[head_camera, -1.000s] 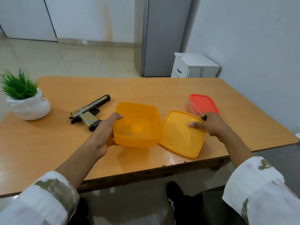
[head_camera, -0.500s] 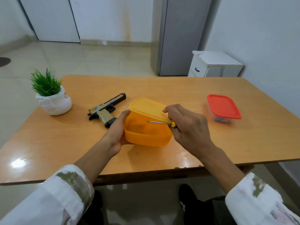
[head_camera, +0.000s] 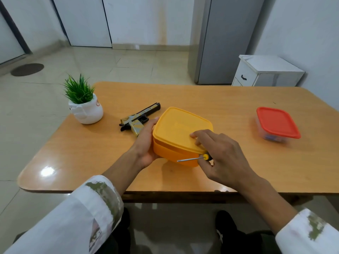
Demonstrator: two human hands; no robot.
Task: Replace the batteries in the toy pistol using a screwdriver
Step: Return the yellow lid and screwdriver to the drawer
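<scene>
The toy pistol point(head_camera: 140, 118), black with tan camouflage, lies on the wooden table point(head_camera: 229, 99) left of a yellow plastic box point(head_camera: 176, 129) with its lid on. My left hand point(head_camera: 145, 143) grips the box's left side. My right hand point(head_camera: 220, 156) holds a small screwdriver point(head_camera: 194, 158) with a yellow and black handle, its metal shaft pointing left, while its fingers press on the lid's near right corner.
A clear container with a red lid point(head_camera: 277, 121) stands at the right of the table, something blue inside. A white pot with a green plant point(head_camera: 84, 105) sits at the left. A white cabinet point(head_camera: 264, 72) and grey fridge point(head_camera: 225, 39) stand behind.
The yellow lid, which lay beside the open box, now sits on the box. My right hand carried it over with the screwdriver and now presses it down. The view shifted left.
</scene>
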